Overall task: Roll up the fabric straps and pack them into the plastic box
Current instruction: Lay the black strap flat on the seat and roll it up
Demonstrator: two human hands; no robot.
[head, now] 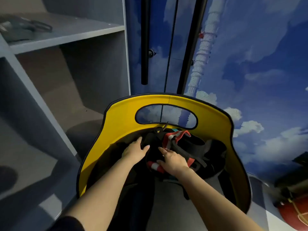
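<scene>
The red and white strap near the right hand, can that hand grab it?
Probably yes. The right hand already lies over the red and white strap in the yellow bin, with nothing between them.

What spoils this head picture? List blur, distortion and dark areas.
Head view: wide-angle bending of the grey shelves; soft blur at the corners; deep shadow inside the yellow bin swallowing the black straps; left hand and right hand fairly sharp.

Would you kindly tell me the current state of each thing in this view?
Yellow bin: open, holding a pile of straps.
Black straps: loose, not rolled.
Red-and-white strap: crumpled on the pile.
Left hand: fingers straight, resting on the black straps.
Right hand: fingers extended, on the pile.
Cabinet doors: closed.
</scene>
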